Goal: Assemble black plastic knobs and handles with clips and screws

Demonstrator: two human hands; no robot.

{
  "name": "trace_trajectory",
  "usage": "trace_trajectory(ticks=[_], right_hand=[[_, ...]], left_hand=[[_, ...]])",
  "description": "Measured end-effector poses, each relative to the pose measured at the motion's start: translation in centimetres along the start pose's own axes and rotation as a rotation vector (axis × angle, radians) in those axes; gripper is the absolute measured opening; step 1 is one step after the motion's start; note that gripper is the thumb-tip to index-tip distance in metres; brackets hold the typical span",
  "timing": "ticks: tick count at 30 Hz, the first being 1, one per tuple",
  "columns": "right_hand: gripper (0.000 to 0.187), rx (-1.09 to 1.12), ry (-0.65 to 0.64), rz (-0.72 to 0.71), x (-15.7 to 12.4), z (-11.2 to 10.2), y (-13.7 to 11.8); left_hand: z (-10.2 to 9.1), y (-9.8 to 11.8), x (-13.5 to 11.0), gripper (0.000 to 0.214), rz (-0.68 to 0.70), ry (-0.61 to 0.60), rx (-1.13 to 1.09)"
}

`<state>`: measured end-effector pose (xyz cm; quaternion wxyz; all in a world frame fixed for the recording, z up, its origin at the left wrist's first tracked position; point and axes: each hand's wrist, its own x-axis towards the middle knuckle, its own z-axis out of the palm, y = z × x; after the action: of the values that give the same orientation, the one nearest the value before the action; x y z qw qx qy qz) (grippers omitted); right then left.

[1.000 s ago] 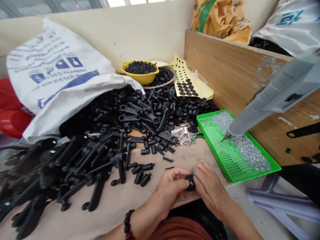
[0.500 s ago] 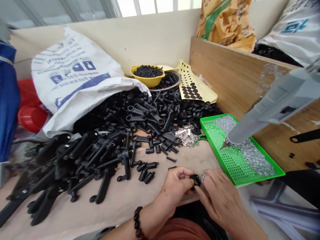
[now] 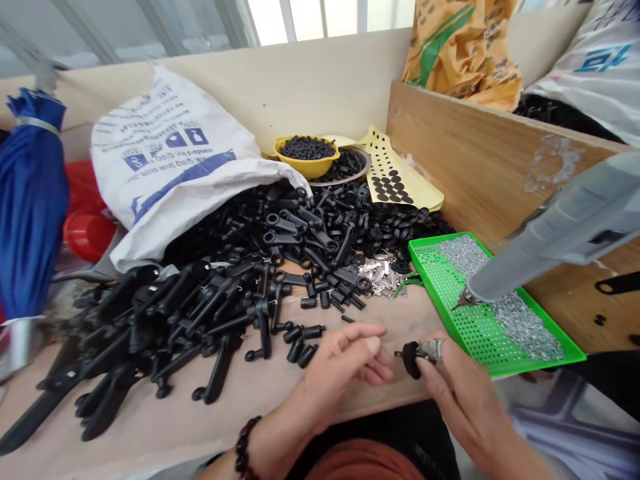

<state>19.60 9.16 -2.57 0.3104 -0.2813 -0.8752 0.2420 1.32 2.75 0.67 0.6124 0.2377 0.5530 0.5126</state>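
Observation:
My right hand (image 3: 453,393) pinches a small black round part (image 3: 411,359) with a short pin sticking out of it, held above the near edge of the brown table (image 3: 200,427). My left hand (image 3: 340,367) hovers just left of that part, fingers loosely stretched out and holding nothing. A big heap of black plastic levers (image 3: 200,307) spreads across the table to the left, spilling from a white woven sack (image 3: 170,167). Several short black sleeves (image 3: 303,340) lie just beyond my left hand.
A green perforated tray (image 3: 450,320) with small silver screws stands at the right, a grey powered screwdriver (image 3: 550,247) hanging over it. A yellow bowl (image 3: 306,159) of black screws and a sheet of black pads (image 3: 390,180) sit at the back. A wooden partition (image 3: 500,167) bounds the right. A blue umbrella (image 3: 30,200) stands far left.
My hands have come apart: the left let go of the black part and opened, while the right keeps the part and has drawn slightly right. The view has shifted left.

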Motion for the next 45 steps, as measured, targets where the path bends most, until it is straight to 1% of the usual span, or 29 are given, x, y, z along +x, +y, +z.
trace_trajectory(ticks=[2, 4, 5, 6, 7, 8, 9, 11, 15, 17, 19, 20, 22, 25, 27, 29, 31, 35, 38, 42, 45], right_hand=[[0.012, 0.068, -0.012, 0.114, 0.2, -0.5, 0.1], [0.014, 0.084, 0.008, 0.195, 0.3, -0.7, 0.4], [0.016, 0.086, 0.016, 0.225, 0.3, -0.6, 0.5], [0.017, 0.089, 0.023, 0.244, 0.3, -0.5, 0.7], [0.018, 0.095, 0.027, 0.256, 0.4, -0.3, 0.8], [0.019, 0.103, 0.026, 0.264, 0.4, 0.0, 0.8], [0.019, 0.113, 0.020, 0.267, 0.5, 0.2, 0.8], [0.021, 0.128, 0.016, 0.268, 0.7, 0.6, 0.8], [0.027, 0.132, 0.006, 0.272, 0.9, 1.3, 0.7], [0.027, 0.131, 0.004, 0.272, 0.8, 1.4, 0.7], [0.025, 0.139, 0.009, 0.280, 0.7, 1.4, 0.7], [0.023, 0.149, 0.015, 0.288, 0.7, 1.3, 0.6], [0.020, 0.173, 0.035, 0.294, 0.7, 0.9, 0.4], [0.017, 0.203, 0.075, 0.275, 0.9, 0.3, 0.0], [0.016, 0.221, 0.090, 0.263, 1.0, 0.0, -0.4], [0.015, 0.224, 0.097, 0.241, 1.1, -0.2, -0.7], [0.013, 0.218, 0.089, 0.188, 1.2, -0.2, -1.0], [0.013, 0.211, 0.053, 0.079, 1.3, -0.4, -1.0], [0.013, 0.165, 0.060, 0.018, 1.2, -0.4, -0.8], [0.012, 0.082, 0.085, -0.133, 1.1, -0.1, -0.3], [0.012, 0.011, 0.094, -0.213, 1.1, 0.2, 0.0]], left_hand=[[-2.0, 1.3, -0.1, 0.030, 0.177, 0.106, 0.282], [-4.2, 2.2, -0.2, 0.022, 0.383, 0.220, 0.692], [-5.3, 2.5, -0.2, 0.021, 0.468, 0.246, 0.895], [-6.1, 2.6, -0.2, 0.022, 0.524, 0.248, 1.077], [-6.8, 2.6, -0.2, 0.023, 0.551, 0.229, 1.231], [-7.1, 2.6, -0.2, 0.024, 0.549, 0.199, 1.353], [-7.2, 2.5, -0.3, 0.024, 0.529, 0.165, 1.447], [-6.7, 2.1, -0.2, 0.022, 0.492, 0.099, 1.564], [-4.3, 0.6, 0.3, 0.015, 0.527, -0.027, 1.625], [-3.4, -0.2, 0.8, 0.014, 0.528, -0.048, 1.635], [-3.0, -0.6, 1.2, 0.018, 0.507, -0.040, 1.545], [-3.0, -0.7, 1.3, 0.018, 0.486, -0.041, 1.434], [-3.1, -0.4, 1.4, 0.018, 0.414, -0.070, 1.094], [-3.1, 0.1, 1.3, 0.019, 0.255, -0.119, 0.563], [-2.8, 0.0, 1.2, 0.019, 0.174, -0.134, 0.314], [-2.4, -0.3, 1.1, 0.019, 0.120, -0.150, 0.145], [-1.9, -0.8, 1.2, 0.023, 0.081, -0.171, 0.034], [-1.3, -1.1, 1.2, 0.027, 0.026, -0.182, -0.090], [-1.0, -0.9, 1.1, 0.028, -0.009, -0.185, -0.119], [-0.7, -0.9, 1.1, 0.032, -0.046, -0.191, -0.142], [-0.6, -1.2, 1.3, 0.035, -0.067, -0.193, -0.149]])
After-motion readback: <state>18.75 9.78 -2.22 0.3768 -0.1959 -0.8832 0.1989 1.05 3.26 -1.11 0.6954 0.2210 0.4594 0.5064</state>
